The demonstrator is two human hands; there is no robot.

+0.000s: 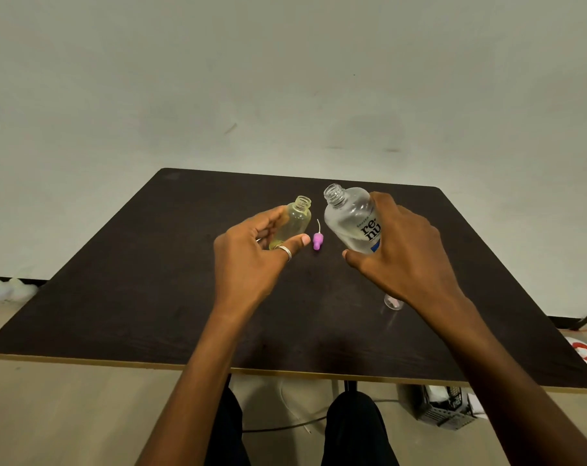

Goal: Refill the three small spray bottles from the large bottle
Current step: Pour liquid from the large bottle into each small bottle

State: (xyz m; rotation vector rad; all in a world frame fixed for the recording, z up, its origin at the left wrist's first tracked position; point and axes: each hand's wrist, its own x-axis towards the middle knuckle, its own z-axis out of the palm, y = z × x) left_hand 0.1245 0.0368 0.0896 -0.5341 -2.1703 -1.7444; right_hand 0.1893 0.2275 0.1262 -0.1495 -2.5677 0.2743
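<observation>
On the floor at the far left we see a pale crumpled thing (9,287), beside the corner of the dark bench (117,297). Our left hand (251,250) grips the small yellow-tinted spray bottle (293,222), with the fingers (295,245) curled round its lower body and a ring on the thumb. The bottle is uncapped and its open neck tilts away and to the right. Just right of it, apart from both bottles, a pink spray head (317,242) lies on the bench with its thin tube pointing to the far side. Next comes the large clear bottle (350,220), also uncapped and partly filled, with its neck leaning left toward the small one. Our right hand (403,250) wraps its labelled side, gripping it. We cannot tell whether either bottle touches the bench. A small clear piece (392,301) stands near our right wrist. At the right edge, a red-and-white object (586,356) lies on the floor.
</observation>
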